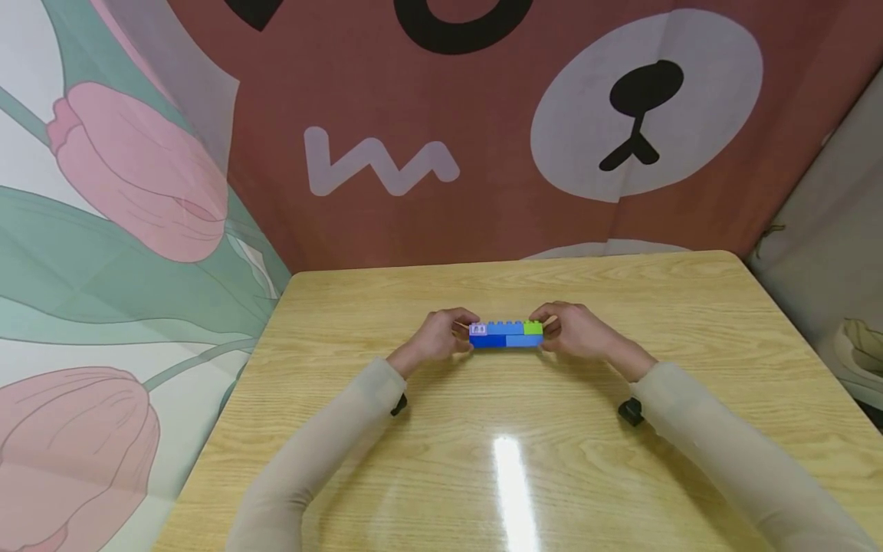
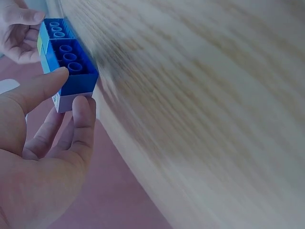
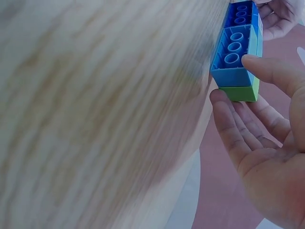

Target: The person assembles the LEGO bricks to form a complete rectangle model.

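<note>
Two layers of toy building bricks form one joined block, held between both hands above the table. Its upper layer runs from a printed lilac brick through a light blue brick to a lime green brick. Below are a dark blue brick and a light blue one. My left hand pinches the lilac end between thumb and fingers. At the green end, my right hand pinches likewise. Both wrist views show the hollow underside with its round tubes.
The wood-grain table reaches back to a curtain printed with a bear. A flowered curtain hangs along the left. Dark wrist-camera pieces show under the sleeves. A light streak reflects off the tabletop near the front.
</note>
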### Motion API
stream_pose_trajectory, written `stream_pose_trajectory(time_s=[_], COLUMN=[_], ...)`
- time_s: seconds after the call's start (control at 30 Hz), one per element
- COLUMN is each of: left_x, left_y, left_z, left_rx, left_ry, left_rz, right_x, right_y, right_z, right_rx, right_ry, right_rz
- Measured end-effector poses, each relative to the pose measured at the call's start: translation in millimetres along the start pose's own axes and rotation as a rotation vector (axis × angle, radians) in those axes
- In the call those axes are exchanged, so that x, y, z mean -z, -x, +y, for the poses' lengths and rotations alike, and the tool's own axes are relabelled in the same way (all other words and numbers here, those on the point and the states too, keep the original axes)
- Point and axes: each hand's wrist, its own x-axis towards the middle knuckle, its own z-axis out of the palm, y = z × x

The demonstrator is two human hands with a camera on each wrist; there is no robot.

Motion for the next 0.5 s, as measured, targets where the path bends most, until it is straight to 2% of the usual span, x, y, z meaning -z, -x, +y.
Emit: stream_pose_trajectory(time_s=[0.5], left_x=[3.5], left_y=[-1.6], left_z=[-2.1], left_rx=[-0.028], left_ry=[0.009], left_rz=[0.02], right_x=[4.8], right_y=[-3.0], right_z=[1.2], right_rx=[0.025], right_ry=[0.02], right_rz=[-0.004])
